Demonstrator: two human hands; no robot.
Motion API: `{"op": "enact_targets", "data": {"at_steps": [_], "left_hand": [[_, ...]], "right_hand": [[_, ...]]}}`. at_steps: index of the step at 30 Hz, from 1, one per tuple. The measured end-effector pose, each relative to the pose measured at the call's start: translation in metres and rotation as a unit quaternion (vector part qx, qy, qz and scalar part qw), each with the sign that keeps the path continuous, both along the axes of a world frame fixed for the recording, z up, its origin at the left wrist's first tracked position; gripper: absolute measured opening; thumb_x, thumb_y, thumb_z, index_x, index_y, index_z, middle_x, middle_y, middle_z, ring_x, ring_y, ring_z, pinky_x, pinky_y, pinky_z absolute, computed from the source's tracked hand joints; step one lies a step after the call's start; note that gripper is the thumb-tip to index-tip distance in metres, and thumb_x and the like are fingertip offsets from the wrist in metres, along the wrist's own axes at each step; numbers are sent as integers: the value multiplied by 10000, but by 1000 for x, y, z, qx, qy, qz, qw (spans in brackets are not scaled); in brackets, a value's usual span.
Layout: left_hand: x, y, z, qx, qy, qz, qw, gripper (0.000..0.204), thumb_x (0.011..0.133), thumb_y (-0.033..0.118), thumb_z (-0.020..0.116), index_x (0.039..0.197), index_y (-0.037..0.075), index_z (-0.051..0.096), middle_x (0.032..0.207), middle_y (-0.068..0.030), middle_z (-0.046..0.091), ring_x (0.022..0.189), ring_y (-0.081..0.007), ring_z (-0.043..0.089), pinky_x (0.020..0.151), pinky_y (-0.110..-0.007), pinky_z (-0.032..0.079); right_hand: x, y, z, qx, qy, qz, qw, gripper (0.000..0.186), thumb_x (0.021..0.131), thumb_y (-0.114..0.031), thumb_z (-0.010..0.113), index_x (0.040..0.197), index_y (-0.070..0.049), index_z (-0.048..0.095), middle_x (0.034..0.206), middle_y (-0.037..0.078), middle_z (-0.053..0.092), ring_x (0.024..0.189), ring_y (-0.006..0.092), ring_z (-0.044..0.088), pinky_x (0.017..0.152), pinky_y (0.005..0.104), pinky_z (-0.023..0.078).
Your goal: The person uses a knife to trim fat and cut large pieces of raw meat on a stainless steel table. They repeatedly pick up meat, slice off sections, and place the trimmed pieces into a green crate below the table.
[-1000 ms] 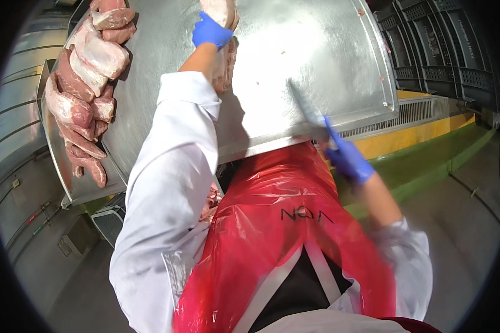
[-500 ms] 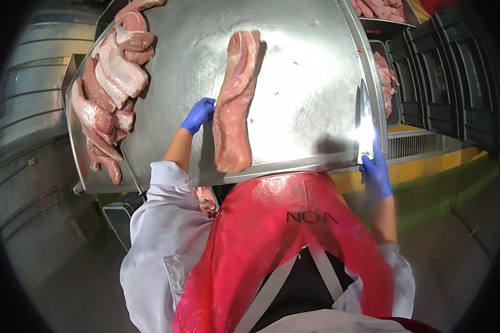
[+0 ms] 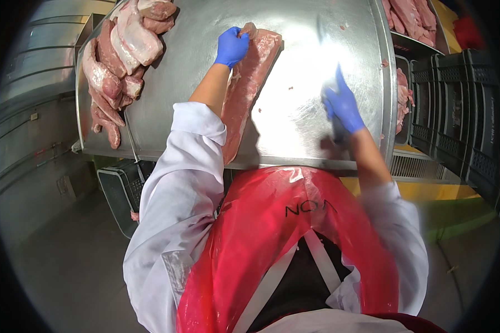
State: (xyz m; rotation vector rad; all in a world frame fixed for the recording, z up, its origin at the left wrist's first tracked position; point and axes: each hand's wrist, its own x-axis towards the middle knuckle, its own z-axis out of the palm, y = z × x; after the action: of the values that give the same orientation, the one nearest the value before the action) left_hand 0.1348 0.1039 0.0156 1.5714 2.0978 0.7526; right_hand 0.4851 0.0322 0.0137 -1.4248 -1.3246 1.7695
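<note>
Left of the fingers of the left hand (image 3: 231,49), meat pieces (image 3: 103,83) are heaped on the counter (image 3: 175,91). The far end of the meat strip (image 3: 247,83) is gripped by those fingers, its length laid nearer; the hold could be lost if its surface is slick. To their right, the knife (image 3: 339,133) is clasped in the fingers of the right hand (image 3: 344,105); the left fingers could be cut if it is swung too close. One strip and one knife are counted; the overlapping pieces cannot be.

A long pink meat strip (image 3: 251,83) lies left of a blurred knife (image 3: 321,34).
</note>
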Motion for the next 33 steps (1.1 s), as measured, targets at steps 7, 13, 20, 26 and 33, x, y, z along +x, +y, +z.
{"op": "enact_targets", "data": {"at_steps": [7,13,20,26,33], "left_hand": [[2,20,-1,57,94,-73,991,388,904,306,658,1040,-55,691,859,-186,719,797,-260,691,743,-371,528],[-67,-17,38,-1,-227,66,972,335,973,198,566,1139,-80,654,1085,-244,719,999,-304,708,803,-365,562],[-55,-92,142,149,-439,-32,885,140,995,216,630,921,105,589,741,53,505,567,-40,424,498,-206,346],[-74,-162,213,184,-521,-75,830,117,996,191,649,939,112,586,749,37,510,549,-36,400,480,-190,314],[-123,-253,264,240,-585,-98,768,94,989,150,640,936,101,579,740,27,509,545,-43,404,471,-199,319]], "right_hand": [[-165,113,-16,-14,95,81,992,843,951,-104,534,1643,-234,69,700,81,587,531,151,546,495,310,505],[-124,-13,23,-56,-17,392,918,743,951,-128,502,1628,-256,224,701,43,567,536,112,518,501,294,495],[-192,-55,16,-114,-7,414,903,781,946,-163,515,1638,-260,166,723,53,576,537,145,550,494,326,505],[-188,-129,32,-59,-64,454,887,811,943,-124,481,1644,-215,82,715,104,606,508,177,567,495,331,512],[-177,-190,75,-66,-129,519,843,775,975,-133,467,1645,-215,85,791,131,673,525,171,604,574,334,544]]}}
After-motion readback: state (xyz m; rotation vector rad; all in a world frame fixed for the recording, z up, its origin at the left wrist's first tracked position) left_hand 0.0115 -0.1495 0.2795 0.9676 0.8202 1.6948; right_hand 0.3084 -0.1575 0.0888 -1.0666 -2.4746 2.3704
